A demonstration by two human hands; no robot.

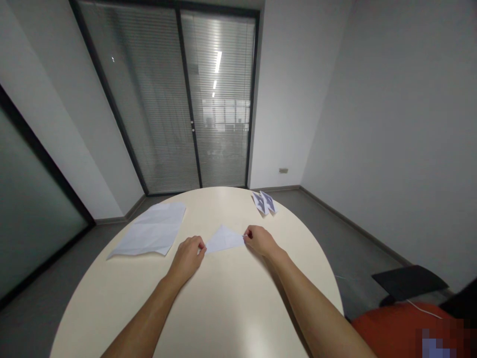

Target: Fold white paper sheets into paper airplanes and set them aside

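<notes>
A small sheet of white paper folded into a triangle (224, 238) lies near the middle of the round table, its peak pointing away from me. My left hand (191, 252) pinches its left corner between thumb and fingers. At the opposite corner, my right hand (259, 238) is closed in a pinch on the paper too. Both hands are low over the tabletop. The fingertips partly cover the two corners.
Larger creased white sheets (152, 229) lie on the left of the cream round table (223, 308). Folded paper pieces with blue-grey patches (264, 203) stand near the far right edge. A red chair (391, 325) is at the lower right. Glass doors with blinds (167, 99) are behind.
</notes>
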